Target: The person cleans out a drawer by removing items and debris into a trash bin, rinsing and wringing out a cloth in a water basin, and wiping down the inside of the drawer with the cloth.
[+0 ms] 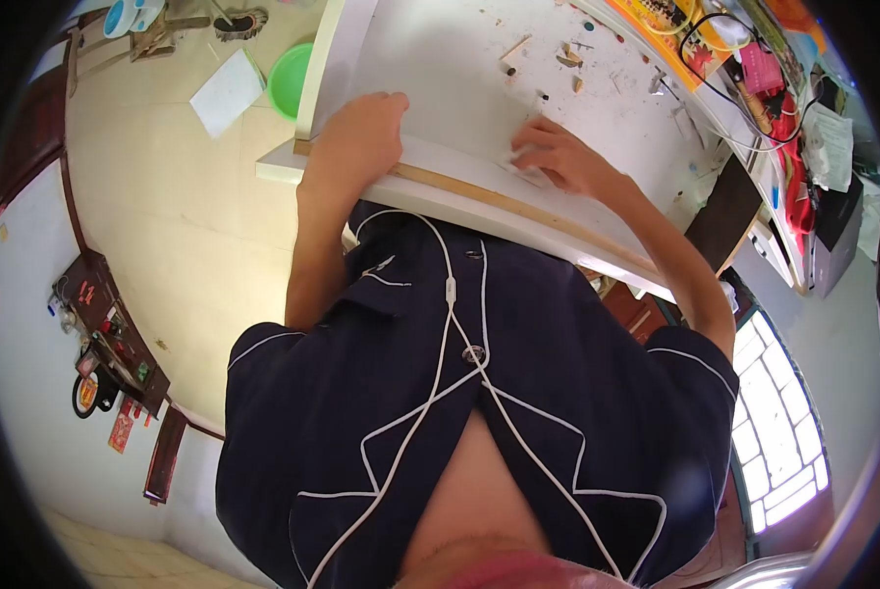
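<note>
A white drawer [440, 204] is pulled out in front of my body, with small scraps and debris scattered on its pale bottom. My left hand [361, 135] is closed at the drawer's near left corner, its wrist over the front edge; anything inside its fingers is hidden. Over the drawer bottom, nearer the front edge, my right hand [558, 159] has curled fingers pinched around something small and whitish that I cannot make out. Small dark and wooden bits [569, 57] lie beyond my right hand.
On the floor to the left are a green basin [289, 82], a white sheet [228, 93] and a wooden stool [155, 39]. Along the drawer's far right side are cables, a pink packet [757, 69], red cloth and plastic bags [827, 147]. A barred window [778, 422] is at lower right.
</note>
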`<state>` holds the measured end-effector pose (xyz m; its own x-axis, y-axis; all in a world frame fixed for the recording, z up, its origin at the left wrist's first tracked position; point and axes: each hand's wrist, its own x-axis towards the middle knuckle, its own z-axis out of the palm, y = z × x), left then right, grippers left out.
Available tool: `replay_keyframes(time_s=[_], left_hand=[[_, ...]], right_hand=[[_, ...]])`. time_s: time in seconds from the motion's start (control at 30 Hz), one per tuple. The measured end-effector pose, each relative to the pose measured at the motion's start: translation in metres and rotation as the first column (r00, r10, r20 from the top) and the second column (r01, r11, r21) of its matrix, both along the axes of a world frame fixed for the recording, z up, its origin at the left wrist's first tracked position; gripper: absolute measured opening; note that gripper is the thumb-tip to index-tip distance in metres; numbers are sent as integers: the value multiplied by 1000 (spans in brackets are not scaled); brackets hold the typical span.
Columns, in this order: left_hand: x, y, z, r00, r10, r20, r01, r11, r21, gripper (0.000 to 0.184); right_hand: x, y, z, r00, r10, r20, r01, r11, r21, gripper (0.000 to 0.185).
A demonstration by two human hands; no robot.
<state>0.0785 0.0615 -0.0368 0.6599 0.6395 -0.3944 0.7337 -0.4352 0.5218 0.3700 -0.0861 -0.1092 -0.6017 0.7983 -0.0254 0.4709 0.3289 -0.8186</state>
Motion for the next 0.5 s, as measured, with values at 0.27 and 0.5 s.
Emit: replay_keyframes(time_s=[0.27, 0.5], left_hand=[[-3, 0, -2, 998, -56, 18, 56, 998, -3, 18], [-2, 2, -1, 999, 34, 38, -33, 999, -11, 15]], right_hand=[[-68, 93, 5, 976, -199, -85, 216, 891, 399, 38], [-60, 40, -23, 988, -77, -136, 97, 985, 144, 27]])
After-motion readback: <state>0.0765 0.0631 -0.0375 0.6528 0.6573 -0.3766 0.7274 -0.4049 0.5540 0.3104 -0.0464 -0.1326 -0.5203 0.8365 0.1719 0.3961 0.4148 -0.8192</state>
